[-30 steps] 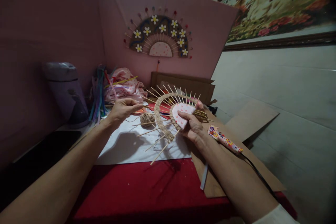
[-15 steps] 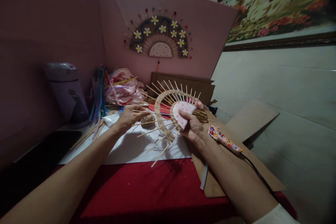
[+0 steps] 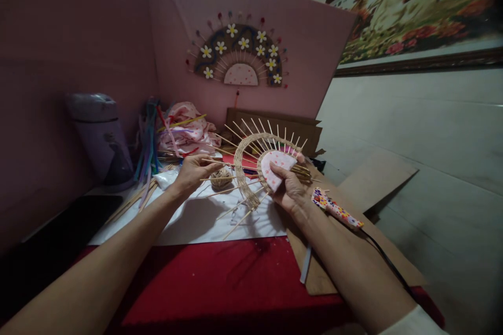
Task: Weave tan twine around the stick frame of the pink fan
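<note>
My right hand (image 3: 290, 188) grips a half-round piece covered in pink spotted cloth (image 3: 275, 167), thumb on its face. Thin wooden sticks fan out from its curved edge. A band of woven twine (image 3: 241, 167) arcs through the sticks, apart from the cloth piece. My left hand (image 3: 196, 171) is left of the fan, its fingers pinched at the end of a stick. A ball of twine (image 3: 222, 179) lies just behind, between my left hand and the band.
A lilac flask (image 3: 100, 141), colourful pipe cleaners (image 3: 147, 138) and crumpled pink cloth (image 3: 186, 128) stand left. A flower-patterned glue gun (image 3: 338, 209) with a black cord lies on a board at right. A flowered fan (image 3: 243, 42) hangs on the pink panel.
The fan has turned slightly in my right hand and its lower sticks sit a little higher. My left hand has shifted slightly, still at the sticks' ends.
</note>
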{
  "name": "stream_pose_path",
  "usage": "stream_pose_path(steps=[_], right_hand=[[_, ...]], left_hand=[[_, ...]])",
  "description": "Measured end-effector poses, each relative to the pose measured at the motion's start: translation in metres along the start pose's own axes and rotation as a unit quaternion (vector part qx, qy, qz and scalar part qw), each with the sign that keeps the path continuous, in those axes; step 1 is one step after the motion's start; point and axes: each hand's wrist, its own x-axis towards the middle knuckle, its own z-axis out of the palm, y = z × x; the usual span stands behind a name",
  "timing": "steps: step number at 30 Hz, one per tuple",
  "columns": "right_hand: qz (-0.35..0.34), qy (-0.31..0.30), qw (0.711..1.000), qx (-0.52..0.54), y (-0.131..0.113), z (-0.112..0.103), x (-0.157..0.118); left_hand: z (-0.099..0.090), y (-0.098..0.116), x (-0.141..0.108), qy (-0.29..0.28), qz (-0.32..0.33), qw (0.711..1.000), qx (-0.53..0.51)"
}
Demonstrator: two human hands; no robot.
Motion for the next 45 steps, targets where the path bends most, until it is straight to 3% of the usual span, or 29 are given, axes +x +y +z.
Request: stream_pose_path(steps=[6, 13, 20, 25, 39, 45], right_hand=[[0.0, 0.004, 1.0, 0.006, 0.0, -0.001, 0.001], [-0.003, -0.002, 1.0, 0.0, 0.0, -0.003, 0.004], [-0.004, -0.001, 1.0, 0.002, 0.001, -0.004, 0.004], [-0.005, 0.003, 1.0, -0.004, 0.0, -0.004, 0.004], [0.002, -0.005, 1.0, -0.005, 0.001, -0.004, 0.004], [-0.016, -0.008, 1.0, -0.008, 0.002, -0.006, 0.004]], left_hand=[[-0.001, -0.002, -0.001, -0.011, 0.025, 0.999, 0.026], [-0.003, -0.023, 0.005, -0.033, 0.082, 0.986, 0.139], [-0.005, -0.025, 0.0, -0.036, 0.155, 0.928, 0.337], [0.0, -0.016, -0.008, -0.02, 0.158, 0.891, 0.425], [0.004, -0.022, -0.013, -0.06, 0.214, 0.86, 0.459], [0.004, -0.023, -0.014, -0.072, 0.225, 0.865, 0.442]])
